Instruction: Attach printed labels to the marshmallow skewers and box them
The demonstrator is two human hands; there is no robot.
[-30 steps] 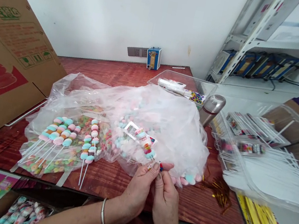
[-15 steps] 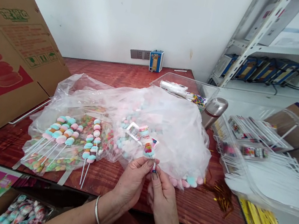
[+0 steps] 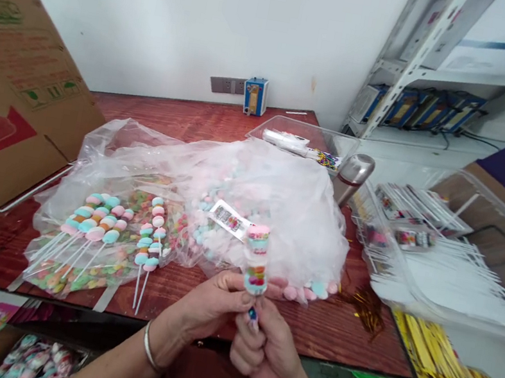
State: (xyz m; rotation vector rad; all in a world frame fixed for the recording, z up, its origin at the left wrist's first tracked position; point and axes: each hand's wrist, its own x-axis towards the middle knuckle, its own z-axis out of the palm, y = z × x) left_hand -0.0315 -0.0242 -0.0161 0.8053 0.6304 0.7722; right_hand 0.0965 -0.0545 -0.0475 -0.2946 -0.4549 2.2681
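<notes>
A candy skewer [image 3: 257, 256] in a clear printed wrapper stands nearly upright between my hands, its layers pink, pale blue and multicoloured. My left hand [image 3: 219, 299] pinches the bottom of the wrapper, just under the lowest candy. Below it, my right hand [image 3: 268, 343] is closed around the stick, which its fingers mostly hide. Something small, shiny and blue [image 3: 252, 313] shows between my fingers at the stick. A white printed packet [image 3: 229, 219] lies behind the skewer on a translucent bag [image 3: 301, 204] holding pink and blue marshmallows.
Several unwrapped marshmallow skewers [image 3: 95, 220] lie on a bag of gummies [image 3: 57, 272] at left. A steel flask [image 3: 352, 177] and a clear tray [image 3: 302, 129] stand behind. White sticks [image 3: 456, 277] fill a bin at right, near gold ties [image 3: 368, 310]. A cardboard box [image 3: 19, 70] borders the left.
The wrapped skewer now stands more upright, and its printed side shows more clearly. Both hands have moved slightly lower, with the right hand's fingers curled tighter around the stick. The camera view has shifted slightly.
</notes>
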